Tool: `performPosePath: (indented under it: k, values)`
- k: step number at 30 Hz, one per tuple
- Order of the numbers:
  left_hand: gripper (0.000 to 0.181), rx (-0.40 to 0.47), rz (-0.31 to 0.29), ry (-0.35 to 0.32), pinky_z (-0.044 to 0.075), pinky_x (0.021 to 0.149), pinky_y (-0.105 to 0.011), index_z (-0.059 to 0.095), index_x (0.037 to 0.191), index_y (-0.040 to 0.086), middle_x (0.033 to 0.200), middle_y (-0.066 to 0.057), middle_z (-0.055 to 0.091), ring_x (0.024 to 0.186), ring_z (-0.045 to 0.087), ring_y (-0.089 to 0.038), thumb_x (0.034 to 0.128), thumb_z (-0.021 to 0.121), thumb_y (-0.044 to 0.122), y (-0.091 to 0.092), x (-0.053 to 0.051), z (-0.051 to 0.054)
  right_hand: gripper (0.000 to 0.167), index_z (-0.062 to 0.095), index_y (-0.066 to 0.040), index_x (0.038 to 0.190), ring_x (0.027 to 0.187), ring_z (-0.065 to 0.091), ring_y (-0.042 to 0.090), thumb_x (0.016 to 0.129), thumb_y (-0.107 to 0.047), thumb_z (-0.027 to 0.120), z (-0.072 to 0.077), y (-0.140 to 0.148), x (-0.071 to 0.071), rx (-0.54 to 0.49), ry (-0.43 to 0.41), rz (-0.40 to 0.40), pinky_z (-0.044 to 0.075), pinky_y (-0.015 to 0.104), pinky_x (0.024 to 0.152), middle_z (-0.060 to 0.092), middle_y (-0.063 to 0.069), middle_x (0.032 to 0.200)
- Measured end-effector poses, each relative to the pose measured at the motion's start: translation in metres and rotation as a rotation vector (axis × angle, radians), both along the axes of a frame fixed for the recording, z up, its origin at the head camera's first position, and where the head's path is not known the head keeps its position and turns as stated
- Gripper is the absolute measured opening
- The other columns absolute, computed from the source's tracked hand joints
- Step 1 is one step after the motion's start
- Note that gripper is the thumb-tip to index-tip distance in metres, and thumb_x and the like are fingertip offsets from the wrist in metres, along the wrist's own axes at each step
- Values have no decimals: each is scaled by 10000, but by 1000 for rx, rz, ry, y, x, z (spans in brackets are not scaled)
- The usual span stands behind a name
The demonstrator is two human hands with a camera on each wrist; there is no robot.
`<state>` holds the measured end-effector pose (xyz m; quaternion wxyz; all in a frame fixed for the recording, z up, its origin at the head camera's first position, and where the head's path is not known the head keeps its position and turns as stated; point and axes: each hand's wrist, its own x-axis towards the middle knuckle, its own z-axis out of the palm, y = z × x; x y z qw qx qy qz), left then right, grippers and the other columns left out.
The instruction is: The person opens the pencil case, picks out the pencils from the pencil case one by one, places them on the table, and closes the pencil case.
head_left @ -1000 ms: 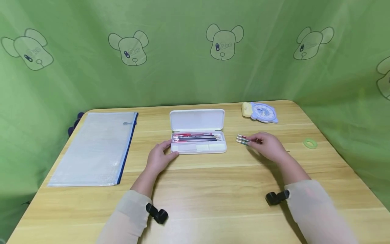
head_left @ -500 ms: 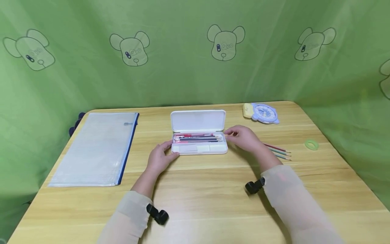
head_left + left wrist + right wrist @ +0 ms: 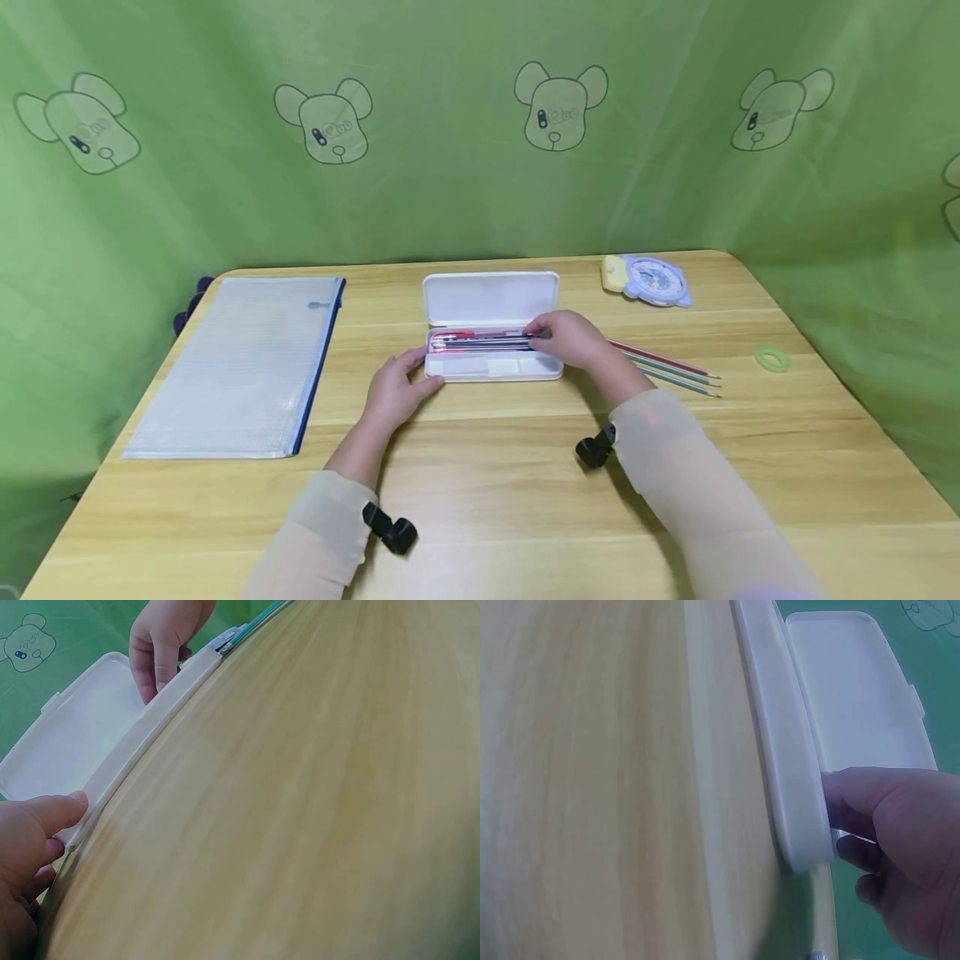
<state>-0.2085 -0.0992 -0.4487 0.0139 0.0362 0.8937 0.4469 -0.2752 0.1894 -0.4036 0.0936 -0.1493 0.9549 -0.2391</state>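
A white pencil case (image 3: 457, 367) lies with its lid (image 3: 491, 298) raised; pencils (image 3: 483, 343) and a red pen (image 3: 454, 335) fill its back compartment. My left hand (image 3: 393, 390) holds the left end of the case, thumb at the front corner and fingers round the side. Over the right end is my right hand (image 3: 570, 340), its thumb and fingertips reaching in and pinching the pencils' ends. In the right wrist view the case wall hides the tips of the right hand (image 3: 907, 840). Several loose pencils (image 3: 675, 371) lie on the table right of the case.
A clear zip folder (image 3: 236, 367) with a blue edge lies at the left. Toward the back right sits a blue and yellow toy clock (image 3: 652, 280), with a green ring (image 3: 772, 359) nearer the right edge. Green curtain (image 3: 450, 192) surrounds the wooden table (image 3: 495, 483).
My right hand has let go of the loose pencils, leaving them on the table. It has moved left to the pencils inside the case. The left hand stays at the case's left end.
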Motion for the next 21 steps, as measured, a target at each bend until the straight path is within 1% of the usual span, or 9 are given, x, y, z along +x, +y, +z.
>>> performPosePath:
  k: [2,5,11,18,21]
  values:
    - [598,-2,-1,5,177,1265,-435,536,1395,78,1421,-95,567,1407,433,-295,878,731,306,0,0,-1,296,689,-71,1188,1171,611,318,934,-210,628,0,-2,-1,14,-16,-5,438,497,1086,704,128,1188]
    - [599,-3,-2,13,176,1265,-439,537,1393,75,1418,-99,569,1404,437,-300,875,734,301,0,0,-1,305,677,-68,1206,1204,593,320,942,-208,616,-1,-4,-2,29,-39,-18,418,495,1110,689,130,1220]
    - [592,-1,0,14,172,1266,-438,539,1392,82,1418,-98,570,1402,439,-300,877,732,300,1,0,0,288,675,-59,1197,1181,593,314,939,-173,616,-1,-6,-4,26,-82,-31,417,495,1109,688,132,1201]
    - [594,-8,-5,31,183,1260,-459,535,1394,75,1415,-109,569,1396,444,-314,876,732,288,1,0,-1,252,686,-53,1158,1165,594,325,928,-132,619,1,-7,-5,-1,-104,-19,421,502,1101,692,137,1185]
    - [593,-7,-1,19,179,1263,-447,535,1397,84,1422,-102,565,1404,435,-303,879,730,297,1,0,0,226,699,-60,1130,1161,591,321,929,-128,621,1,-8,-5,-12,-112,-23,421,503,1095,696,131,1171]
